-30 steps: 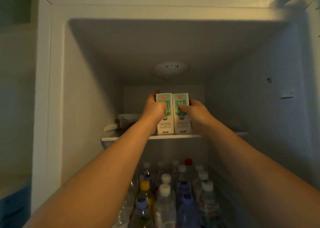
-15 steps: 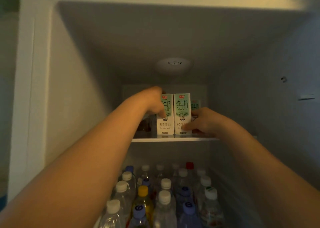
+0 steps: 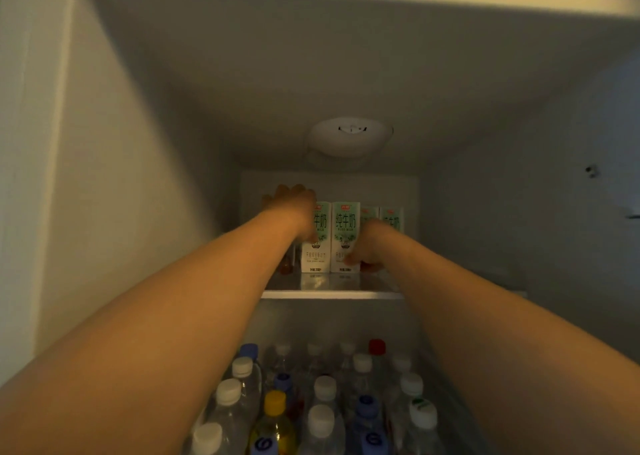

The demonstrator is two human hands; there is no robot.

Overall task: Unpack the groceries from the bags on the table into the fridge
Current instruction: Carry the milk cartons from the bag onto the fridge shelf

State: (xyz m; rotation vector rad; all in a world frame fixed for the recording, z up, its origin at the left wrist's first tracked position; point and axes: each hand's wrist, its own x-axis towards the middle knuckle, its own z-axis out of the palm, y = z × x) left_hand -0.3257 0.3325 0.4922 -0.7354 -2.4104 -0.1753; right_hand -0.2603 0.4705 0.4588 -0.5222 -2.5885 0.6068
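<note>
Milk cartons point(image 3: 330, 236) stand between left hand point(image 3: 294, 209) and right hand point(image 3: 369, 247), fingers point(image 3: 350, 259) curled round them.

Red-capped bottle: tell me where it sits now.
In the head view, the red-capped bottle stands back right among the other bottles, below the shelf holding the milk cartons.

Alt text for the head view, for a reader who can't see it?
Two bare arms reach into an open fridge, the left hand gripping the left milk carton and the right hand gripping the right milk carton, which stand upright side by side on a glass shelf. Two more cartons stand behind on the right; capped bottles crowd the space below.
</note>
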